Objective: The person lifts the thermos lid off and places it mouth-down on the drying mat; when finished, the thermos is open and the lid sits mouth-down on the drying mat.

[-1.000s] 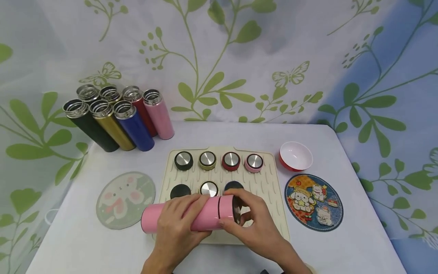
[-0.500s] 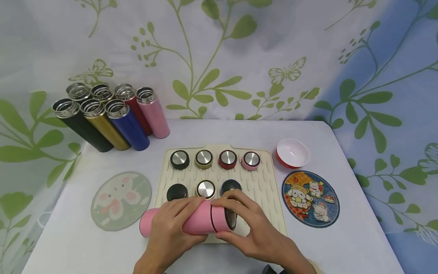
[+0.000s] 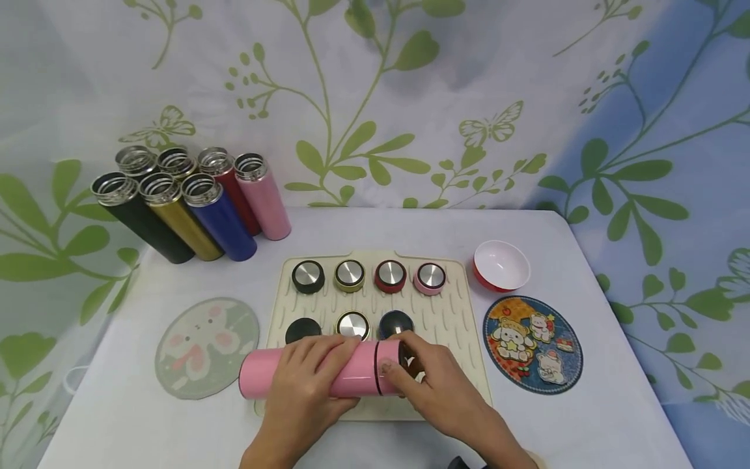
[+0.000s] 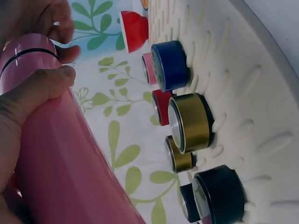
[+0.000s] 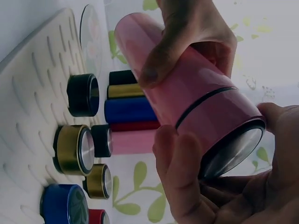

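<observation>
A pink thermos (image 3: pixel 260 373) lies level across my view, above the front of a cream draining mat (image 3: pixel 457 339). My left hand (image 3: pixel 307 378) grips its body from above, thumb on the near side. At the thermos's right end sits a matching pink lid (image 5: pixel 224 114) with a silver top, separated from the body by a thin black ring. The fingers and thumb of my right hand (image 3: pixel 439 387) hold this lid around its edge. On the mat just behind stand a black lid (image 3: pixel 303 329), a gold lid (image 3: pixel 353 324) and a blue lid (image 3: pixel 396 322).
A back row of lids on the mat includes a red lid (image 3: pixel 390 275) and a pink one. Several lidless thermoses stand at the back left, a blue thermos (image 3: pixel 225 225) among them. A rabbit placemat (image 3: pixel 208 345), red bowl (image 3: pixel 501 265) and round patterned mat (image 3: pixel 533 345) flank the mat.
The thermos's lid end dipped toward me, then came back up level. My right fingers and thumb have shifted their hold around the lid. My left hand keeps its grip on the body.
</observation>
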The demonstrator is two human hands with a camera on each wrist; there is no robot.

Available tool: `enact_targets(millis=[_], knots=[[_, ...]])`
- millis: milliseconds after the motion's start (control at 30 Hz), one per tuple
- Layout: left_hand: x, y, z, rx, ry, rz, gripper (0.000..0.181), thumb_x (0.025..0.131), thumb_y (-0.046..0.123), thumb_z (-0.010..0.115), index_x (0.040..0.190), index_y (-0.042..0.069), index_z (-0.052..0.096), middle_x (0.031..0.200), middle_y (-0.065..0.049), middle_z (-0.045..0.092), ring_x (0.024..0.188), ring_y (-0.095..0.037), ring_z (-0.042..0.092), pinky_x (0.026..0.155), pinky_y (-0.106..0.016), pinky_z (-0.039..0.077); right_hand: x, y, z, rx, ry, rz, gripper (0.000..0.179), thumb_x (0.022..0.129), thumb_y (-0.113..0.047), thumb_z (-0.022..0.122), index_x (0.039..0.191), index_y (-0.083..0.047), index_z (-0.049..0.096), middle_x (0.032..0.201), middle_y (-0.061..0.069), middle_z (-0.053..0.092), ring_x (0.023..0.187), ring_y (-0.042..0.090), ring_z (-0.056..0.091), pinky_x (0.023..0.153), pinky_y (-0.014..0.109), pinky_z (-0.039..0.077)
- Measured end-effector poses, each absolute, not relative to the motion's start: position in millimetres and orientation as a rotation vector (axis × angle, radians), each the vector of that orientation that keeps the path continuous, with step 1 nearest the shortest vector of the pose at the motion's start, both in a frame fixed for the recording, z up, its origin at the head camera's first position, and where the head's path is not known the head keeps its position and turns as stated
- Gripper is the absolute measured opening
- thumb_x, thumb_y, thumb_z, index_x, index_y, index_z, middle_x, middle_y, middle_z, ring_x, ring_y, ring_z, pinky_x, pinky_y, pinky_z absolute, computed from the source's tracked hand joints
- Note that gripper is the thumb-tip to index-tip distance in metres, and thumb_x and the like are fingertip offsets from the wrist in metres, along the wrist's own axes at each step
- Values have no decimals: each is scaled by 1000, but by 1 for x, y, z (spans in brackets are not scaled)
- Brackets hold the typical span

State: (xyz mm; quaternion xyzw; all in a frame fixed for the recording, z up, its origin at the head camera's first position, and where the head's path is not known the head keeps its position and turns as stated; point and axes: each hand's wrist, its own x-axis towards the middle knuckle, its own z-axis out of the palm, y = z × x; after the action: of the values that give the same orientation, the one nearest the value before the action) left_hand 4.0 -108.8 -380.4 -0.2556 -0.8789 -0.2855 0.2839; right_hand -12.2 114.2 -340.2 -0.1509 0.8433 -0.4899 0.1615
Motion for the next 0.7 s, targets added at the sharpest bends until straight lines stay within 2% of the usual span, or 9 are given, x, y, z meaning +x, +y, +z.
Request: enact_targets(millis=[100,200,333,533,633,700], knots=[[5,-108,-381,-696,-2380,-752,72,50,23,92,119,13,71,107,-3,67,97,-25,61,86,-44,46,-11,113,-337,-302,2312,-1439,31,96,-42,65,114,-17,62,84,-3,64,65,17,63,49,35,54],[6,-108,-382,-694,-2407,-762,73,51,23,92,120,15,71,108,-3,67,97,-25,61,86,-43,45,-9,113,-337,-297,2302,-1458,35,93,-43,70,115,-18,63,85,-2,64,71,17,62,52,34,55],[6,-109,-382,-687,-2414,-782,74,51,24,93,121,15,70,109,-2,68,98,-24,60,85,-43,46,-8,115,-342,-466,2382,-1499,35,91,-39,74,120,-24,62,91,-6,63,76,14,58,59,29,54],[6,-110,-384,-666,-2406,-853,73,51,24,93,120,14,71,109,0,69,96,-21,61,81,-41,46,-8,118,-345,-837,2489,-1539,55,83,-22,83,131,-23,58,120,-7,58,100,13,56,71,28,54],[5,-110,-385,-659,-2420,-883,72,53,24,93,121,14,71,109,1,69,96,-19,61,80,-40,46,-9,118,-344,-930,2508,-1539,61,77,-13,86,131,-24,59,126,-6,55,110,13,53,76,28,52],[5,-110,-385,-656,-2427,-893,72,53,24,93,121,14,71,110,2,69,96,-19,61,80,-40,46,-10,118,-344,-937,2518,-1537,65,76,-12,87,133,-23,58,128,-6,54,112,13,53,77,29,53]])
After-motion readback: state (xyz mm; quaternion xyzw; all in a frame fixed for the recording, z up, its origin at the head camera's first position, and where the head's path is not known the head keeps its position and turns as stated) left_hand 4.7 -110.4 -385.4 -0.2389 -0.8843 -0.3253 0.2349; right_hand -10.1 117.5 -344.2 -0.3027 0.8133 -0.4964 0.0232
